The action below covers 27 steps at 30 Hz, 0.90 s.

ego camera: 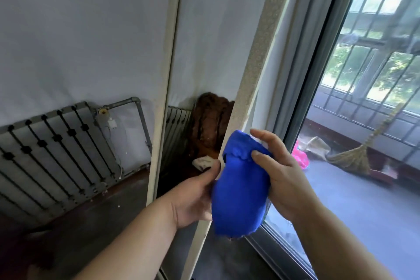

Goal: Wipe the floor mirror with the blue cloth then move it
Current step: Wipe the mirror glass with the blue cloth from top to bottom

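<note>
Blue cloth (pixel 238 191), a bunched-up bright blue fabric rag, was right up close to the camera, gripped by both hands. The left hand (pixel 193 195) had its thumb on the rag's left edge with the fingers tucked behind it. The right hand (pixel 281 179) was curled round the upper right side, thumb pressing into the top fold.

The rag hung in front of the lower right edge of the tall floor mirror (pixel 218 41) with the cream speckled frame; couldn't tell if it actually touched. The mirror stood by the pale wall (pixel 68 29), and its glass showed something brown and shaggy (pixel 211 125).

Left of it, a grey metal radiator (pixel 45 154) ran along the wall above the dark floor (pixel 91 223). Off to the right, past the grey-framed sliding glass door (pixel 322 63), a straw broom (pixel 354 157) leaned below the barred window (pixel 375 29).
</note>
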Each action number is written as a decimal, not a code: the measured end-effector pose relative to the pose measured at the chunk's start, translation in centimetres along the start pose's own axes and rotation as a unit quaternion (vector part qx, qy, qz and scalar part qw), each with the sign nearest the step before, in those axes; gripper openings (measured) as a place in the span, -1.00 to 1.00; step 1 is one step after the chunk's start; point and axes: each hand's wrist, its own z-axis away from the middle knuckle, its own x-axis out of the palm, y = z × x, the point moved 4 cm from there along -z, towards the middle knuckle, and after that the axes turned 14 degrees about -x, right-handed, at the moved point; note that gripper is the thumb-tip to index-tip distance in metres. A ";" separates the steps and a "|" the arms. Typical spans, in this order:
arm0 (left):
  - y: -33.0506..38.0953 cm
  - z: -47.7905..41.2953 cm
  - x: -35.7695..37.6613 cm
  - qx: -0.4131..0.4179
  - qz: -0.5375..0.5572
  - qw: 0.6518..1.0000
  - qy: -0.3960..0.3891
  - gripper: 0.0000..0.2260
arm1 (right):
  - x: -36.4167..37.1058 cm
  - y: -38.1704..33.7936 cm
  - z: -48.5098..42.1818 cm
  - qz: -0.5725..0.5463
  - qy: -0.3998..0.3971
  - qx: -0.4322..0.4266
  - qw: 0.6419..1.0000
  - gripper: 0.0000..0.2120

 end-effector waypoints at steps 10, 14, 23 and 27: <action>2.5 7.0 -4.0 0.198 0.121 0.972 0.034 -0.74 | 6.8 -1.8 -0.8 0.298 -0.082 -0.005 0.951 -0.80; 3.6 10.6 -8.5 0.266 0.117 0.928 0.232 -0.74 | 8.6 -1.7 -2.0 0.318 -0.055 0.033 0.946 -0.60; 5.3 17.5 -13.4 0.295 -0.105 0.869 0.382 -0.70 | 13.0 -2.1 -4.6 0.219 -0.105 -0.008 0.970 -0.63; 6.6 18.2 -14.4 0.250 -0.247 0.826 0.441 -0.56 | 14.4 -2.8 -6.0 0.448 -0.231 -0.084 0.860 -0.63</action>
